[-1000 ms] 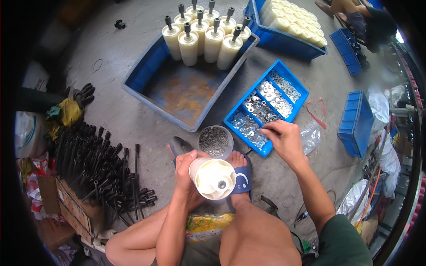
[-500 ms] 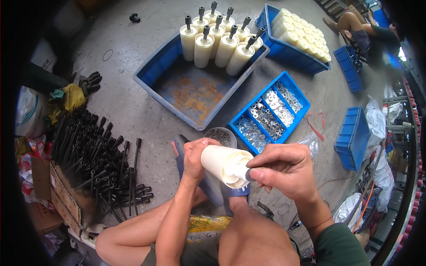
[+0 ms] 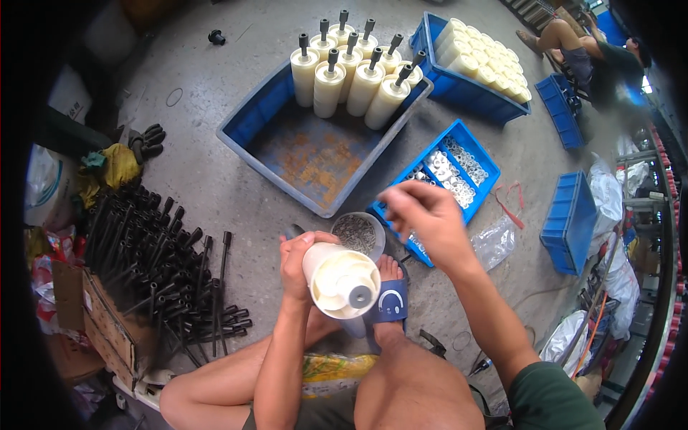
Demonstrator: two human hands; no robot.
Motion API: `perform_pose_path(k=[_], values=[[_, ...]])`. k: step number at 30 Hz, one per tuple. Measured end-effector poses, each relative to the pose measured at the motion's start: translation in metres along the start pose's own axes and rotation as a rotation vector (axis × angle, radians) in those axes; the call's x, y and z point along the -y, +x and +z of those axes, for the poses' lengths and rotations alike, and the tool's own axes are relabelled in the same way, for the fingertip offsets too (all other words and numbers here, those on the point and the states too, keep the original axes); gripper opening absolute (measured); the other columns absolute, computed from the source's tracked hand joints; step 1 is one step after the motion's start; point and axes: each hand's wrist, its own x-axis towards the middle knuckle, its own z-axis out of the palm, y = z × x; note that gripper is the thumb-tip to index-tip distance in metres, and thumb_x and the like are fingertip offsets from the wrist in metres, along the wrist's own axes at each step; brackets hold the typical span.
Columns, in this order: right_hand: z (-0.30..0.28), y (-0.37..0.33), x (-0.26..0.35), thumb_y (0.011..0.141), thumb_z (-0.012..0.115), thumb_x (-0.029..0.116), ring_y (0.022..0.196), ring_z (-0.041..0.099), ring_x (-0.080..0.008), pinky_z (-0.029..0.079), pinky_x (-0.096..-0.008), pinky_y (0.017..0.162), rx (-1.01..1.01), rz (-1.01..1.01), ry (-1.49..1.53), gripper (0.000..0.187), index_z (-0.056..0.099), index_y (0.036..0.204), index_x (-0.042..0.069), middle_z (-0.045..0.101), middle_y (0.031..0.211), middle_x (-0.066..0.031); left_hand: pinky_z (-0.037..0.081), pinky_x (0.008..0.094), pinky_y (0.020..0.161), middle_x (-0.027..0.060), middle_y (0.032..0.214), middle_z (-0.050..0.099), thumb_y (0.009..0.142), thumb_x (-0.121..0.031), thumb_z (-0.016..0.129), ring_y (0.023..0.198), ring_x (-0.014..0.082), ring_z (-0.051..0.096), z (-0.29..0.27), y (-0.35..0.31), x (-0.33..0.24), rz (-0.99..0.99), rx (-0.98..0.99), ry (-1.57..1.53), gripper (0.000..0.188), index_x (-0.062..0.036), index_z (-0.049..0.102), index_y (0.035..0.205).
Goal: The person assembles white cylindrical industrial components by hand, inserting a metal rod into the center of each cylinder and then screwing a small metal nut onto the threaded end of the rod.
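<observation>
My left hand [image 3: 294, 268] is wrapped round a cream plastic roller [image 3: 313, 269]. The roller's ribbed end faces up toward me, with a grey, dark-centred piece [image 3: 360, 297] on its hub. Apart from the roller, my right hand [image 3: 424, 215] hovers over the near side of a blue divided parts tray [image 3: 490, 182]. Its fingers are curled and smeared by motion, so I cannot tell whether anything is between them. White and metal rings lie in the tray. Beside it stands a round bowl [image 3: 357, 236] of small metal parts.
A large blue bin [image 3: 272, 188] holds several rollers [image 3: 327, 86] with black shafts. Behind it another blue bin [image 3: 466, 98] is packed with rollers. Black rods [image 3: 154, 265] are piled at left by a cardboard box [image 3: 107, 326]. A person [image 3: 584, 57] sits far right.
My right hand has left the roller's end and moved up and away to the tray. The roller has tipped so its end turns toward me, with the grey piece showing on the hub.
</observation>
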Motion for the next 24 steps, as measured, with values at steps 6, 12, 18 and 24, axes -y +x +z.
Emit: perform_pose_path(k=[6,12,18,24], values=[[0.046,0.033,-0.156,0.077,0.066,0.008,0.080,0.074,-0.0342,0.060,-0.0427,0.070,0.386,-0.320,-1.230,0.009,0.074,0.081,0.005,0.073,0.082,-0.0183,0.053,0.0356,0.075,0.0187,0.082,0.067,0.096,-0.033,0.046,0.075,0.0247,0.065,-0.003,0.001,0.004,-0.019,-0.023,-0.294,0.048,0.0087,0.068,0.085],[0.053,0.048,-0.167,0.077,0.066,0.012,0.078,0.074,-0.0341,0.060,-0.0437,0.068,0.499,-0.277,-1.316,0.011,0.075,0.076,0.006,0.073,0.080,-0.0184,0.052,0.0362,0.079,0.0205,0.087,0.065,0.097,-0.037,0.041,0.081,0.0261,0.061,-0.011,-0.002,0.015,-0.057,0.065,-0.455,0.054,0.0086,0.066,0.086],[0.032,0.036,-0.147,0.080,0.067,0.017,0.078,0.071,-0.0370,0.058,-0.0470,0.071,0.360,-0.345,-1.098,0.013,0.074,0.080,0.006,0.071,0.082,-0.0168,0.054,0.0351,0.076,0.0178,0.087,0.067,0.099,-0.036,0.042,0.077,0.0251,0.064,0.002,-0.002,0.020,-0.049,0.106,-0.567,0.049,0.0070,0.066,0.096],[0.003,0.011,-0.034,0.079,0.081,0.015,0.074,0.070,-0.0272,0.056,-0.0362,0.066,0.192,-0.381,-0.589,0.016,0.074,0.088,0.003,0.070,0.082,-0.0127,0.045,0.0367,0.089,0.0248,0.090,0.064,0.107,-0.047,0.026,0.089,0.0301,0.057,-0.010,-0.002,0.030,-0.087,0.113,-0.239,0.069,0.0081,0.065,0.096]])
